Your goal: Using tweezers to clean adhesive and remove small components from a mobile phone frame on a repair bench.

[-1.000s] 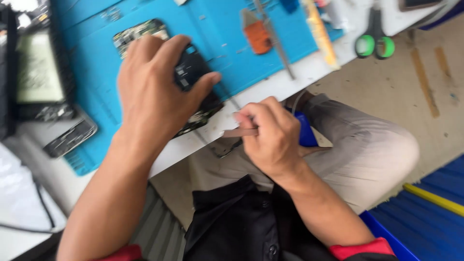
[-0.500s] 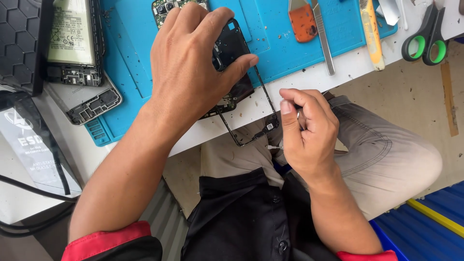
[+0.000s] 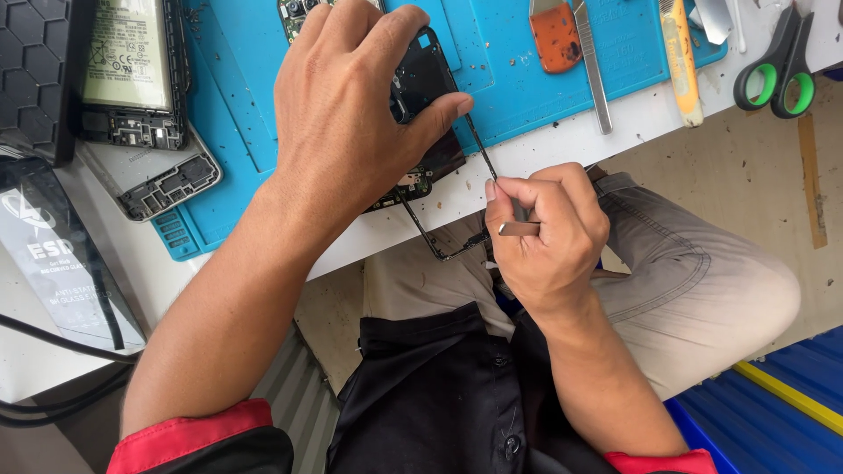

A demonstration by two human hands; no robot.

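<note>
Blue rubbery mat (image 3: 544,96), left hand (image 3: 351,114) pinning black phone frame (image 3: 426,83), right hand (image 3: 549,237) pinching metal tool (image 3: 518,229)

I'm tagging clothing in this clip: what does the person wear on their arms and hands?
Both hands, left hand and right hand, are bare: no gloves, rings or watch visible. The forearms are uncovered. Short black sleeves with red cuffs end at the upper arms.

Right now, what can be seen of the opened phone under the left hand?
The opened phone lies back-up on the blue work mat, overhanging the white bench edge. Its dark inner plate and a strip of circuit board show; its thin black frame juts past the edge. The left hand presses on it, thumb at its side. The right hand holds a small metal tool at the frame.
</note>
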